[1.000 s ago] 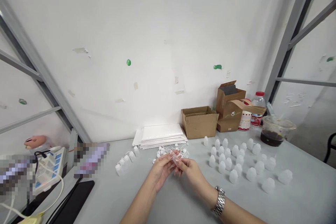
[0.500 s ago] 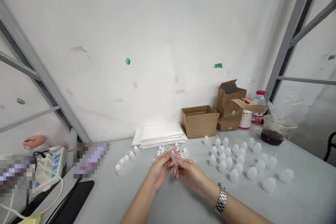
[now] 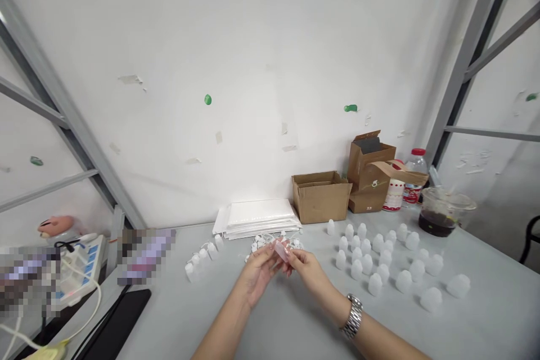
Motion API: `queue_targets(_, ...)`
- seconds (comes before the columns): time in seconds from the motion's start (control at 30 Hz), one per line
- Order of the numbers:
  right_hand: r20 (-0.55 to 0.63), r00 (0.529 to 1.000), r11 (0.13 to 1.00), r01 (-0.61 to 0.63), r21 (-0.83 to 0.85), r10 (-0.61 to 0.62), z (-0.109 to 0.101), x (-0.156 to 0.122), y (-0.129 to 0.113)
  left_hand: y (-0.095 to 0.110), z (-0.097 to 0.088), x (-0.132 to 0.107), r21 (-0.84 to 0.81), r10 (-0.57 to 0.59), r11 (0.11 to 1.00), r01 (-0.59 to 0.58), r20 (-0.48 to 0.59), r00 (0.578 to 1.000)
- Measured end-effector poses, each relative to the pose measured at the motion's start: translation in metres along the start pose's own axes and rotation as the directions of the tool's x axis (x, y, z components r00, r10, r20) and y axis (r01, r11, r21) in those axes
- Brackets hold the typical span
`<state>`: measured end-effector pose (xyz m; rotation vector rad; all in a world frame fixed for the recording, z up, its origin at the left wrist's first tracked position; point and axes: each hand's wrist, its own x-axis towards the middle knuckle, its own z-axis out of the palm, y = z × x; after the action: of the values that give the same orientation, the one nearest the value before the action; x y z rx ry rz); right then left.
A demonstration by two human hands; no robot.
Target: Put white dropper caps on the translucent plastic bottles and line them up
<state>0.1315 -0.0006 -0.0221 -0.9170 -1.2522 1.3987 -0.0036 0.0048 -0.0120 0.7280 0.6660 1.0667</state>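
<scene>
My left hand [image 3: 258,275] and my right hand [image 3: 309,271] meet above the table, both closed on a small translucent plastic tube [image 3: 281,250]. The fingers of my left hand pinch its upper left side, and those of my right hand grip its lower right end. Just behind them lies a pile of small white parts [image 3: 258,243], partly hidden by the hands. Several small translucent bottles with white caps [image 3: 203,255] stand in a row to the left. On the right, several frosted white dome-topped pieces [image 3: 385,257] stand in loose rows.
White flat sheets [image 3: 259,215] are stacked against the wall, beside an open cardboard box [image 3: 321,199] and a brown paper bag [image 3: 371,174]. A plastic bowl of dark liquid [image 3: 439,219] stands at the far right. A power strip [image 3: 86,267] and a black pad [image 3: 120,320] lie left.
The translucent tube has tilted further between my fingers. My right hand has shifted slightly up around it, while my left hand stays nearly in place.
</scene>
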Motion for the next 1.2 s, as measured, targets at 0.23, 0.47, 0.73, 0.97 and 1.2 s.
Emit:
queue_targets(0.23, 0.162, 0.982, 0.938, -0.141, 0.317, 0.093, 0.004, -0.005, 0.003, 0.006, 0.003, -0.002, 0.003, 0.065, 0.998, -0.065, -0.054, 0.996)
queue_targets(0.47, 0.078, 0.99, 0.915, -0.14, 0.378, 0.119, 0.009, -0.008, 0.004, 0.005, 0.011, -0.005, 0.051, 0.125, 0.991, -0.122, -0.055, 0.991)
queue_targets(0.73, -0.011, 0.997, 0.957, -0.075, 0.279, 0.082, 0.007, -0.006, 0.002, 0.004, 0.011, -0.004, 0.028, 0.11, 0.994, -0.11, -0.016, 0.994)
queue_targets(0.97, 0.138, 0.99, 0.927, -0.084, 0.367, 0.035, 0.008, -0.008, -0.002, 0.001, 0.01, -0.003, 0.013, 0.074, 0.997, -0.075, 0.047, 0.996)
queue_targets(1.2, -0.026, 0.996, 0.992, 0.085, -0.089, -0.087, 0.009, -0.01, -0.011, 0.002, 0.004, 0.001, 0.01, 0.127, 0.992, -0.127, -0.102, 0.987)
